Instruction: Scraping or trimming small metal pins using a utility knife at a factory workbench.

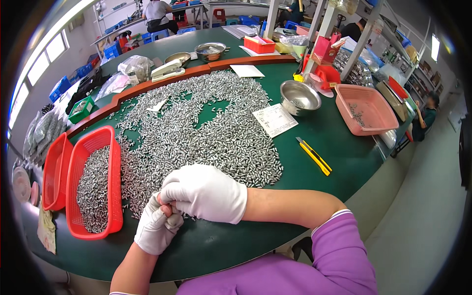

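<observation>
Many metal pins point(206, 128) beyond fingers point(164, 209) (gloved)

A green worktop point(339, 147) carries a wide spread of small metal pieces point(206, 128), red baskets point(93, 184), a steel bowl point(299, 97), a pink tray point(366, 109), a paper slip point(275, 120) and a yellow knife point(313, 156).

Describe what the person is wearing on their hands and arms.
Both the left hand and the right hand wear white fabric gloves ending at the wrist. The forearms are bare. A purple short sleeve with a thin white-striped cuff covers the right upper arm.
</observation>
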Demonstrator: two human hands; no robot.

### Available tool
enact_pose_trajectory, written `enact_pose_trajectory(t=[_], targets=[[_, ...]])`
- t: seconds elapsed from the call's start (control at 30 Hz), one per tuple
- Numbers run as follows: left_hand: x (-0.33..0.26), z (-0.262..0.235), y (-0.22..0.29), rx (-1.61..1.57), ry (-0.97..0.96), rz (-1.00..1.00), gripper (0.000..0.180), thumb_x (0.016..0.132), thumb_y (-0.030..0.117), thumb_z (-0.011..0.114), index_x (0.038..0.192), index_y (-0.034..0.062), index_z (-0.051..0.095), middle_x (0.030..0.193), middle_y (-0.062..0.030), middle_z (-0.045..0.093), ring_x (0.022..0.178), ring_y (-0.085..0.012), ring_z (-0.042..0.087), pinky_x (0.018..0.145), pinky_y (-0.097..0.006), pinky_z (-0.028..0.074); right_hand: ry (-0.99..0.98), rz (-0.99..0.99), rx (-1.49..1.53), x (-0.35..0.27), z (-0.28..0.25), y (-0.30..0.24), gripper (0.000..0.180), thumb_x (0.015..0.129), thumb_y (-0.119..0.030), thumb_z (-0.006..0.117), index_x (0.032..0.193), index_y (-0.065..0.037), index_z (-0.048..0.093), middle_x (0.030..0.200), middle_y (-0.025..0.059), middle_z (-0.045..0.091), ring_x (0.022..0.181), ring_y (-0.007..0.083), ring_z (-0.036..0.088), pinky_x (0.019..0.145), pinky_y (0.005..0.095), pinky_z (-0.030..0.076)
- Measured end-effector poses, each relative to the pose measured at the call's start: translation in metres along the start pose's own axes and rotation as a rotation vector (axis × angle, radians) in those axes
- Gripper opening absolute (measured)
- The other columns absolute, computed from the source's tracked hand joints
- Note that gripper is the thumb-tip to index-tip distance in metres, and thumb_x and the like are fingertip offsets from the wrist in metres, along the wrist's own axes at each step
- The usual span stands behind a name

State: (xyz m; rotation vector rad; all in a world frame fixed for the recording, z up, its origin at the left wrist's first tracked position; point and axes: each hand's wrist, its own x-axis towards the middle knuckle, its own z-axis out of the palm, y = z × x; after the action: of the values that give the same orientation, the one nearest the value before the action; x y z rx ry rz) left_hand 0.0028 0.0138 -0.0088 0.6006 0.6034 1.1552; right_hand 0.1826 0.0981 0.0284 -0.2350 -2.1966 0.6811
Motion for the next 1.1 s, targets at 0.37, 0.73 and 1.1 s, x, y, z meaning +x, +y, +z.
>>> enact_pose_trajectory(t=[0.37, 0.73, 1.1], targets=[[-0.0017, 0.0004, -0.0016, -0.014, 0.014, 0.014, 0.024, 0.086, 0.024, 0.077, 0.097, 0.0110, 0.060, 0.084, 0.0028, 0.059, 0.059, -0.0080, 0.043, 0.057, -0.023, 0.035, -0.014, -0.022, -0.003, 0.0009, -0.0011, 0.0024, 0.013, 0.079, -0.006, 0.066, 0.092, -0.008, 0.067, 0.087, 0.0085, 0.066, 0.077, 0.0299, 0.065, 0.066, 0.0371, 0.053], [0.0004, -0.0018, -0.0042, -0.022, 0.036, 0.012, 0.022, 0.086, 0.023, 0.077, 0.095, 0.0134, 0.060, 0.085, 0.0032, 0.059, 0.062, -0.0088, 0.048, 0.059, -0.023, 0.039, -0.032, 0.030, -0.044, 0.0004, -0.0045, 0.0002, 0.015, 0.077, -0.007, 0.070, 0.092, -0.008, 0.068, 0.090, 0.0084, 0.066, 0.081, 0.0298, 0.065, 0.070, 0.0380, 0.054], [-0.0005, -0.0028, -0.0057, -0.004, 0.057, 0.028, 0.023, 0.084, 0.018, 0.078, 0.095, 0.0146, 0.059, 0.088, 0.0042, 0.060, 0.064, -0.0080, 0.048, 0.059, -0.021, 0.039, -0.040, 0.042, -0.034, 0.0002, -0.0028, -0.0012, 0.012, 0.078, -0.007, 0.069, 0.090, -0.007, 0.067, 0.090, 0.0092, 0.066, 0.082, 0.0301, 0.065, 0.071, 0.0377, 0.054]])
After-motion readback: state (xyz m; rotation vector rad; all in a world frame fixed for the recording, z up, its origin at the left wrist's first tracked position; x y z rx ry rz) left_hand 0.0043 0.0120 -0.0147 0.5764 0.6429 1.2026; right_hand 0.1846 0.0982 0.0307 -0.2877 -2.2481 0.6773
